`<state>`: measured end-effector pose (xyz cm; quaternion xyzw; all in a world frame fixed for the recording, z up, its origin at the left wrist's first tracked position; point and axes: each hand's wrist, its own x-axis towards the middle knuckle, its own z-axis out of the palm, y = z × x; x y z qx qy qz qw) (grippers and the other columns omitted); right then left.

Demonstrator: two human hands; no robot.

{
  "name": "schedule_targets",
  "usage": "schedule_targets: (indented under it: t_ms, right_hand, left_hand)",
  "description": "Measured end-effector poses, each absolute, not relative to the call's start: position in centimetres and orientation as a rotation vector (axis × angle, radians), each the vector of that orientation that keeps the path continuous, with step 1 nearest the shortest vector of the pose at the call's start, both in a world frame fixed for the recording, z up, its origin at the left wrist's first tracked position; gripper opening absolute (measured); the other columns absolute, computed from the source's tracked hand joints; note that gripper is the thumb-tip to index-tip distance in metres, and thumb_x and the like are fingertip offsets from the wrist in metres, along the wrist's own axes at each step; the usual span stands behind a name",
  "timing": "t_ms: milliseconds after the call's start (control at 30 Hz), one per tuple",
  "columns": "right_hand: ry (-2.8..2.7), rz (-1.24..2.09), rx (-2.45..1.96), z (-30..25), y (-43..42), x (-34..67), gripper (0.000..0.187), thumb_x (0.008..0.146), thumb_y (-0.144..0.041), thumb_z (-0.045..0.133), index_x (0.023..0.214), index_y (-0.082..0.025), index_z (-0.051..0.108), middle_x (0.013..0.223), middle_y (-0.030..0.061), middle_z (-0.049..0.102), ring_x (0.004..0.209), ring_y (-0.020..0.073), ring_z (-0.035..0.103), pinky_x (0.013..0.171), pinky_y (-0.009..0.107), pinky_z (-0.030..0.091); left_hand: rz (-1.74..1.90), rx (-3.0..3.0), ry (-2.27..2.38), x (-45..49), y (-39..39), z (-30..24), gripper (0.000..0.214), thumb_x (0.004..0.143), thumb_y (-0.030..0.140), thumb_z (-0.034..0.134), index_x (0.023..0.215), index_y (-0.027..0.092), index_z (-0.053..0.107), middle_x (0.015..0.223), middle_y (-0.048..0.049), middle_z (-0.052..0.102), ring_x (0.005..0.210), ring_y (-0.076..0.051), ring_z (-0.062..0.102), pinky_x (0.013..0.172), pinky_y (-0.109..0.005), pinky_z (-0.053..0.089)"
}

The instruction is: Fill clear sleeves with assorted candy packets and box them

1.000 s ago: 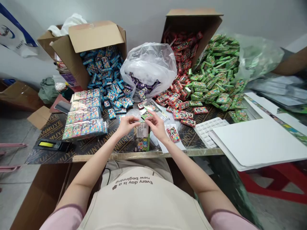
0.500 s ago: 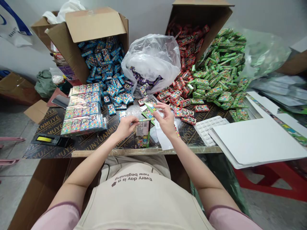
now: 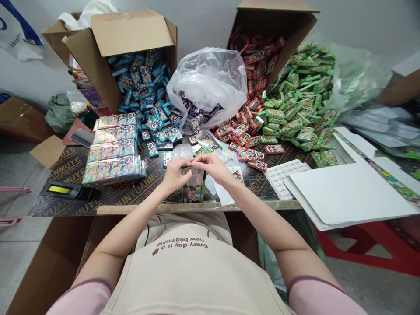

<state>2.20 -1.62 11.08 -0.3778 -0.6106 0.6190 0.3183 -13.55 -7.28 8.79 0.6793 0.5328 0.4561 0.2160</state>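
Observation:
A dark printed packet with a green edge point(image 3: 194, 192) stands upright near the table's front edge, a pale panel on its upper half. My left hand point(image 3: 177, 173) is closed in a pinch at its top left. Fingertips of my right hand point(image 3: 214, 168) are pressed together over the same top edge, meeting the left ones. The fingers hide that edge. Just behind my hands lies a green printed card or packet point(image 3: 210, 142) on clear plastic. White paper point(image 3: 223, 192) with a printed part lies under my right wrist.
Clear-wrapped stacks of small boxes point(image 3: 111, 164) stand at left, beside a black tool with a yellow strip point(image 3: 59, 190). Behind are loose blue boxes point(image 3: 144, 78), a plastic bag point(image 3: 208, 65) with purple boxes, red boxes point(image 3: 252, 65) and green boxes point(image 3: 298, 87). White boards point(image 3: 348, 192) overhang at right.
My right hand has moved left and down from the green printed piece, which now lies behind. Its fingers have come together with my left hand's at the packet's top.

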Motion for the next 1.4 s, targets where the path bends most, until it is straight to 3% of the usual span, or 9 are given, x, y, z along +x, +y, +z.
schedule_targets:
  t_ms: [167,367,600,700,833,1033,1200,1300,1400]
  right_hand:
    - [-1.554,1.583,-1.031,10.2,-1.7,2.0,0.029,0.065,-0.046,0.075,0.066,-0.017,0.071,0.072,0.0062,0.071,0.076,0.0204,0.064,0.076,0.036,0.049]
    - [-1.560,1.466,-1.028,9.5,-1.9,1.9,0.025,0.067,-0.042,0.073,0.067,-0.017,0.069,0.072,0.0056,0.070,0.073,0.0198,0.064,0.077,0.037,0.050]
    - [-1.340,1.364,-1.103,7.7,-1.8,0.4,0.035,0.072,-0.030,0.065,0.105,-0.025,0.052,0.090,0.0005,0.061,0.081,0.0154,0.060,0.071,0.028,0.050]
    - [-1.416,1.196,-1.169,6.5,-0.2,2.5,0.022,0.084,-0.033,0.053,0.103,-0.024,0.054,0.097,0.0029,0.060,0.084,0.0149,0.059,0.081,0.031,0.050]
    - [-1.795,0.671,-1.297,4.3,2.0,8.7,0.014,0.085,-0.030,0.059,0.091,-0.020,0.067,0.104,0.0086,0.059,0.104,0.0235,0.054,0.098,0.043,0.040]
    - [-2.264,0.510,-1.436,0.3,2.1,12.4,0.012,0.080,-0.022,0.067,0.090,-0.021,0.075,0.105,0.0127,0.061,0.105,0.0294,0.050,0.091,0.048,0.040]
    - [-2.346,0.500,-1.376,-0.6,1.2,11.1,0.014,0.083,-0.018,0.060,0.078,-0.017,0.072,0.094,0.0111,0.064,0.093,0.0250,0.054,0.083,0.038,0.041]
    - [-2.326,0.545,-1.382,-0.7,0.5,10.9,0.019,0.085,-0.013,0.051,0.075,-0.016,0.067,0.085,0.0095,0.064,0.077,0.0200,0.055,0.072,0.032,0.041]
    - [-2.287,0.572,-1.403,-0.9,-0.1,11.2,0.018,0.082,-0.010,0.046,0.076,-0.016,0.062,0.080,0.0088,0.064,0.071,0.0193,0.056,0.067,0.030,0.039]
  left_hand:
    - [1.375,1.787,1.564,-12.6,-7.3,8.6,0.016,0.069,0.028,0.075,0.072,0.018,0.064,0.074,-0.0033,0.069,0.070,-0.017,0.063,0.069,-0.030,0.049]
    - [1.394,1.663,1.704,-11.8,-7.3,8.5,0.011,0.073,0.019,0.069,0.067,0.018,0.061,0.069,-0.0008,0.066,0.067,-0.015,0.061,0.067,-0.028,0.046]
    - [1.265,1.748,1.655,-12.3,-7.7,9.7,0.021,0.074,0.019,0.071,0.094,0.020,0.063,0.079,-0.0003,0.064,0.072,-0.015,0.060,0.068,-0.027,0.047]
    - [1.222,1.889,1.719,-14.5,-7.7,9.0,0.014,0.081,0.023,0.065,0.095,0.021,0.069,0.079,-0.0020,0.061,0.072,-0.016,0.058,0.069,-0.029,0.047]
    - [1.172,1.869,2.002,-19.1,-8.0,6.7,0.017,0.086,0.030,0.059,0.092,0.020,0.072,0.077,-0.0040,0.062,0.072,-0.019,0.060,0.069,-0.032,0.049]
    - [0.818,2.065,2.016,-19.8,-8.1,4.9,0.005,0.074,0.020,0.068,0.079,0.020,0.069,0.101,-0.0132,0.068,0.107,-0.036,0.057,0.099,-0.053,0.040]
    - [0.236,2.298,1.452,-14.9,-6.3,3.8,0.061,0.058,0.026,0.085,0.115,0.025,0.063,0.121,-0.0120,0.064,0.118,-0.034,0.053,0.111,-0.059,0.022]
    - [0.034,2.271,1.277,-13.1,-5.1,3.1,0.070,0.044,0.025,0.090,0.109,0.023,0.067,0.105,-0.0113,0.068,0.106,-0.034,0.059,0.101,-0.050,0.036]
    - [0.107,2.195,1.205,-13.0,-4.2,4.1,0.046,0.048,0.022,0.087,0.090,0.021,0.070,0.088,-0.0053,0.069,0.088,-0.027,0.064,0.082,-0.034,0.046]
